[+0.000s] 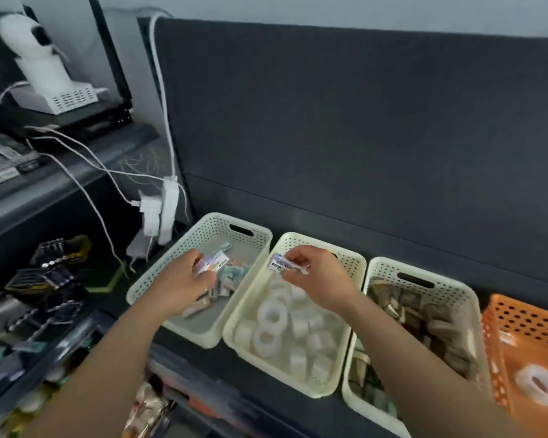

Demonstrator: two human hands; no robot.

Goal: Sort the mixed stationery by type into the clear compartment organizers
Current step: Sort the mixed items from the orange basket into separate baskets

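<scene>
**Stationery packets: one in each grip, over the perforated baskets**

Far left: shelf (76,184) with dark clutter, too blurred to name.

Left grip (184,279) pinches a small labelled packet (217,262), possibly more than one, over the first cream basket (187,238). Similar loose packets (228,279) lie heaped on the basket floor; too jumbled to count.

Right grip (320,276) pinches a second labelled packet (282,265) between thumb and fingertips, above the far end of the second cream basket (351,260). That basket holds white tape rolls (272,314), a dozen or so.

Judgement: the right packet matches the first basket's stock, not the tape. Carry it left across the shared rims and let go low, so it lands flat among its kind.

Third cream basket (386,270): brownish bundles (402,305), kind unclear.

Orange basket (525,317): one tape roll (535,382) visible.

Count: four baskets, three cream and one orange; at least two packets in hand. No clear organizers in view.
</scene>
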